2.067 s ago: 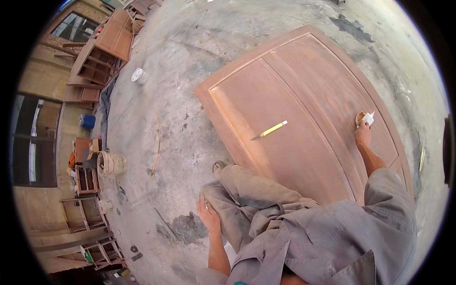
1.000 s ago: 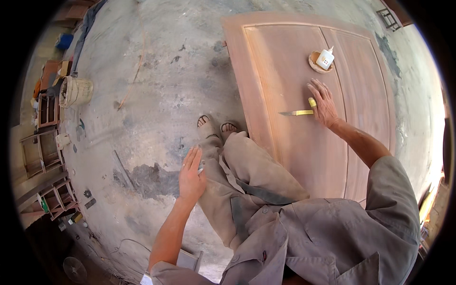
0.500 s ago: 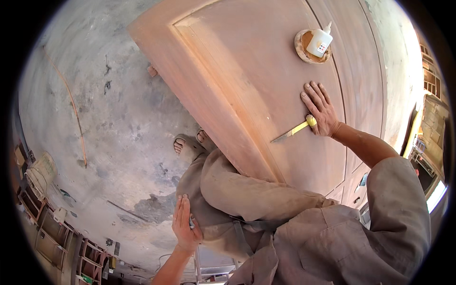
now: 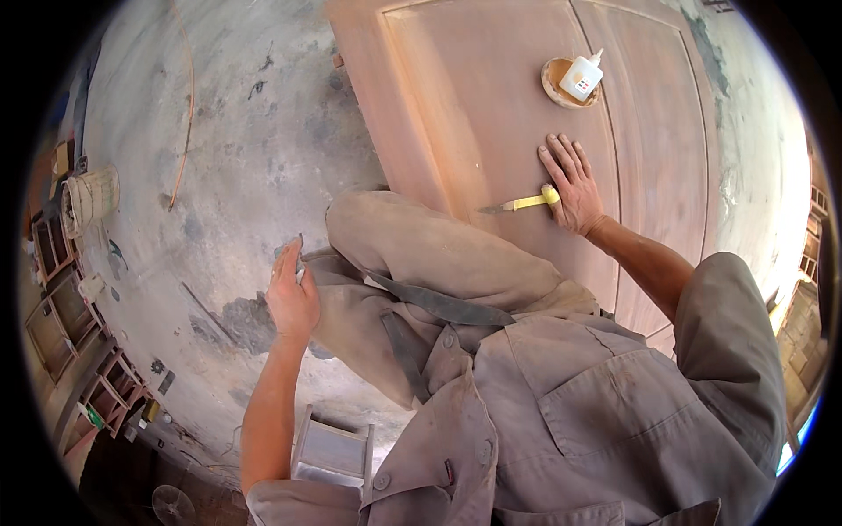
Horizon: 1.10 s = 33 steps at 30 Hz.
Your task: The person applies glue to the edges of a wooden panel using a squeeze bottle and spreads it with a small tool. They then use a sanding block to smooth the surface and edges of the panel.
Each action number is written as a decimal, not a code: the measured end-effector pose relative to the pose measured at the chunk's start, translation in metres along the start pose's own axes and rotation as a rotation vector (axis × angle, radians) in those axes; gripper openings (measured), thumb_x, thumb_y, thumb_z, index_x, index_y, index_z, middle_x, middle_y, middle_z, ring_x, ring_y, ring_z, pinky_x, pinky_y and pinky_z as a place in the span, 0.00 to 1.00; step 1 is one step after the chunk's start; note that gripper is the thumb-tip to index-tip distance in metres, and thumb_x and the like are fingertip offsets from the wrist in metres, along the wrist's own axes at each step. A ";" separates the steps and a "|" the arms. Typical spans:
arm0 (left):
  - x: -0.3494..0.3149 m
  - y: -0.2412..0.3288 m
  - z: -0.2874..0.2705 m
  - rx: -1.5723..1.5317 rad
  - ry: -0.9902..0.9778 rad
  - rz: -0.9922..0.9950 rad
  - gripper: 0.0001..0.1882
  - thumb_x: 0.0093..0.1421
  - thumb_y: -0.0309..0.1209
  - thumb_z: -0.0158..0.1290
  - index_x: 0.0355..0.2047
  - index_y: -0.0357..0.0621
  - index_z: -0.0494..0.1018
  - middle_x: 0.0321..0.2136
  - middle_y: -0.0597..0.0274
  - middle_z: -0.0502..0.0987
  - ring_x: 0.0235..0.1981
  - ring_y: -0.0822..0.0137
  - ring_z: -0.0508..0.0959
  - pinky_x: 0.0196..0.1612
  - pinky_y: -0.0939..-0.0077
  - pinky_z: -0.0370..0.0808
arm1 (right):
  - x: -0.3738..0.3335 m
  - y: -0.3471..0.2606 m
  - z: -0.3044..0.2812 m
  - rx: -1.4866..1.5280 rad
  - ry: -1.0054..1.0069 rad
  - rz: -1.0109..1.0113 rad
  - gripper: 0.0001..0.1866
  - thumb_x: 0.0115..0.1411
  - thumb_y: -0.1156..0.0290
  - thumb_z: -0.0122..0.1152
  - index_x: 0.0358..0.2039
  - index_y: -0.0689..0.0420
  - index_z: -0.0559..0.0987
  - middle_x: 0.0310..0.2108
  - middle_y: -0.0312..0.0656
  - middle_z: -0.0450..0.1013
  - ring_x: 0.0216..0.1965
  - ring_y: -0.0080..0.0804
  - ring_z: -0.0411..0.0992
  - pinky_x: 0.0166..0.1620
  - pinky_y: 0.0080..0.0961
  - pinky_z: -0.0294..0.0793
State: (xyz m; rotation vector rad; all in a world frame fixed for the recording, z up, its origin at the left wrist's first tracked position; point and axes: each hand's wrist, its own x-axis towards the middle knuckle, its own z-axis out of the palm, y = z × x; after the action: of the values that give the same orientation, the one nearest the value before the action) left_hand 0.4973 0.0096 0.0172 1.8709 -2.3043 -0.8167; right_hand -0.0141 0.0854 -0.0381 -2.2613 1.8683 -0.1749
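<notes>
My right hand [image 4: 574,193] lies flat on a reddish-brown panelled wooden door [image 4: 517,140], its fingers stretched out. By its thumb side is a thin-bladed knife with a yellow handle [image 4: 526,202]; the handle's end runs in at the thumb, and the blade points left along the panel. Beyond the fingers, a white squeeze bottle [image 4: 582,77] rests tilted in a round bowl [image 4: 553,77] with brown paste on its rim. My left hand [image 4: 292,298] is raised beside my knee, fingers together and thumb near them. Something small and greyish shows between them, too little to name.
Stained grey concrete floor [image 4: 263,149] spreads to the left, with a thin orange cord [image 4: 186,114] on it. A pale sack [image 4: 92,197] and wooden frames [image 4: 53,324] line the far left. A small stool [image 4: 333,447] stands behind my left arm.
My view has shifted, and my knee now covers the door's lower corner and my feet. My left hand has come up and forward. My right hand and the knife stay put on the door.
</notes>
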 end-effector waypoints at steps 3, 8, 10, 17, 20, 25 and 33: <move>-0.016 -0.008 0.000 0.016 0.043 -0.055 0.26 0.63 0.23 0.53 0.63 0.45 0.71 0.59 0.48 0.75 0.61 0.45 0.73 0.61 0.54 0.73 | 0.011 -0.008 -0.002 0.011 0.076 -0.015 0.32 0.68 0.64 0.51 0.72 0.50 0.62 0.69 0.49 0.59 0.72 0.48 0.53 0.75 0.50 0.45; -0.030 -0.005 0.007 0.016 0.156 -0.067 0.21 0.67 0.26 0.50 0.60 0.44 0.74 0.55 0.45 0.78 0.58 0.43 0.76 0.59 0.57 0.73 | 0.051 -0.047 -0.010 -0.171 -0.063 -0.128 0.38 0.61 0.73 0.58 0.72 0.39 0.63 0.66 0.45 0.61 0.71 0.48 0.55 0.74 0.49 0.51; -0.027 -0.001 0.012 0.022 0.194 -0.083 0.21 0.67 0.27 0.51 0.60 0.44 0.75 0.55 0.45 0.78 0.57 0.44 0.76 0.59 0.57 0.73 | 0.055 -0.057 -0.005 -0.244 -0.088 -0.138 0.39 0.60 0.73 0.59 0.72 0.38 0.63 0.66 0.45 0.61 0.71 0.48 0.55 0.73 0.49 0.52; -0.016 0.005 0.013 0.052 0.181 -0.116 0.23 0.63 0.28 0.56 0.59 0.45 0.74 0.56 0.50 0.78 0.58 0.48 0.76 0.58 0.56 0.74 | 0.016 -0.071 0.002 -0.227 -0.120 -0.149 0.37 0.63 0.72 0.56 0.73 0.38 0.61 0.70 0.49 0.56 0.72 0.50 0.55 0.72 0.51 0.55; -0.011 0.010 0.013 0.055 0.162 -0.148 0.23 0.63 0.29 0.56 0.59 0.46 0.75 0.55 0.50 0.78 0.57 0.48 0.77 0.57 0.56 0.75 | 0.014 -0.077 -0.007 -0.229 -0.159 -0.126 0.36 0.64 0.72 0.54 0.73 0.39 0.61 0.71 0.51 0.55 0.72 0.52 0.54 0.72 0.53 0.55; -0.003 0.005 0.019 0.051 0.210 -0.072 0.22 0.63 0.30 0.56 0.58 0.45 0.75 0.55 0.49 0.79 0.56 0.47 0.78 0.57 0.56 0.75 | 0.038 -0.085 -0.007 -0.205 -0.160 -0.037 0.36 0.65 0.72 0.53 0.73 0.38 0.61 0.72 0.51 0.54 0.73 0.52 0.53 0.71 0.52 0.56; 0.000 0.009 0.017 0.074 0.191 -0.105 0.21 0.64 0.30 0.55 0.57 0.44 0.76 0.54 0.47 0.78 0.55 0.47 0.78 0.57 0.56 0.75 | 0.032 -0.079 -0.010 -0.173 -0.160 -0.046 0.33 0.65 0.71 0.51 0.72 0.43 0.64 0.73 0.51 0.54 0.73 0.53 0.52 0.72 0.51 0.55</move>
State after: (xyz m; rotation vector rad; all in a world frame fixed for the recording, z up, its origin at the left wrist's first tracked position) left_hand 0.4834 0.0168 0.0065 2.0176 -2.1652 -0.5411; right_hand 0.0657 0.0674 -0.0112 -2.3525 1.8127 0.1631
